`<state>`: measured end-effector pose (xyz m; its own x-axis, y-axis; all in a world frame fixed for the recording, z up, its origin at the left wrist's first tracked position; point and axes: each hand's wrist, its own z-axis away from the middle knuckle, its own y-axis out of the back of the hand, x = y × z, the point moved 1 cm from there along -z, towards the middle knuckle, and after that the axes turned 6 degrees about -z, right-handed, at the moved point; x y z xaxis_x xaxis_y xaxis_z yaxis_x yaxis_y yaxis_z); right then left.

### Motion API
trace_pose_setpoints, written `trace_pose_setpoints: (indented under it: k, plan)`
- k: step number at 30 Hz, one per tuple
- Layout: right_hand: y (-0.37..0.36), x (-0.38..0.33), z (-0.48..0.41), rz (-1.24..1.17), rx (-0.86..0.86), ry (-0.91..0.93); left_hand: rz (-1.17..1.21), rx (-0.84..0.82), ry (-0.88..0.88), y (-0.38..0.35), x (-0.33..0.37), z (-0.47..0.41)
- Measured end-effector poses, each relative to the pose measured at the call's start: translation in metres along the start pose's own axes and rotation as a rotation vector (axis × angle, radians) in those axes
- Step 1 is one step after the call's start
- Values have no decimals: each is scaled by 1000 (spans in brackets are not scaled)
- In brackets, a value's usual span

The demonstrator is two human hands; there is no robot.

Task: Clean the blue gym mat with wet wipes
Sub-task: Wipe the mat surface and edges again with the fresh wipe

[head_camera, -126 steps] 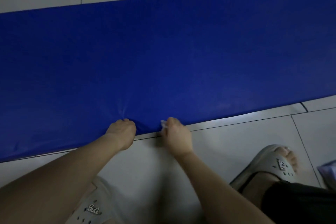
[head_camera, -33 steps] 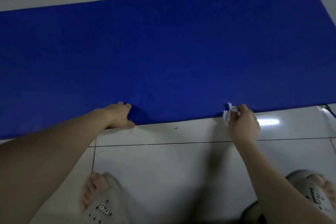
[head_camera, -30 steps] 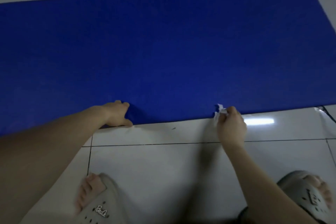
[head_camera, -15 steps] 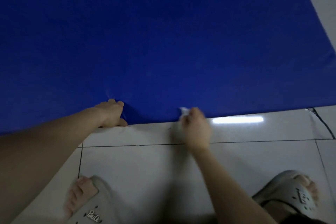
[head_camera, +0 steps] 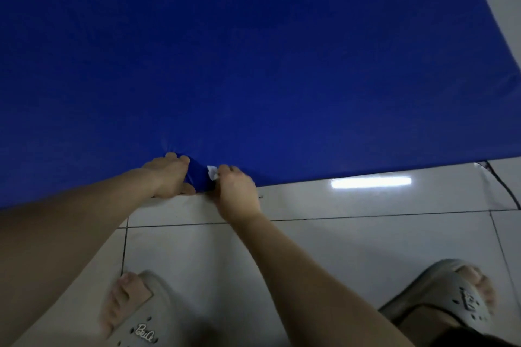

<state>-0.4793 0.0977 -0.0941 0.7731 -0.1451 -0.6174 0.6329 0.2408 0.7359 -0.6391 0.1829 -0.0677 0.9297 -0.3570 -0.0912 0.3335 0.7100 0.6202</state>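
Observation:
The blue gym mat lies flat across the tiled floor and fills the upper half of the view. My left hand grips the mat's near edge, fingers on top and thumb underneath, and the mat puckers there. Just to its right, my right hand pinches a small crumpled white wet wipe against the same near edge. The two hands are a few centimetres apart.
Glossy white floor tiles with dark grout lines lie between me and the mat, with a bright lamp reflection. My feet in grey slippers show at the bottom left and bottom right.
My right hand has slid the wipe leftward along the mat's near edge, from well to the right up to beside my left hand. The left hand has kept its grip on the edge.

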Motion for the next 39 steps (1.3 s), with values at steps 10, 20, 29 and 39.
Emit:
trace_pose_setpoints:
  k: [10, 20, 29, 39]
  plan:
    - [126, 163, 39, 135, 482, -363, -5, -25, -6, -1, 3, -1]
    - [30, 37, 20, -141, 239, -179, -26, -19, 3, 0, 3, -1]
    - [77, 111, 39, 30, 445, -269, -25, -33, 1, -3, 1, -4]
    - [143, 190, 49, -78, 640, -636, -110, -2, 30, 9, 23, 13]
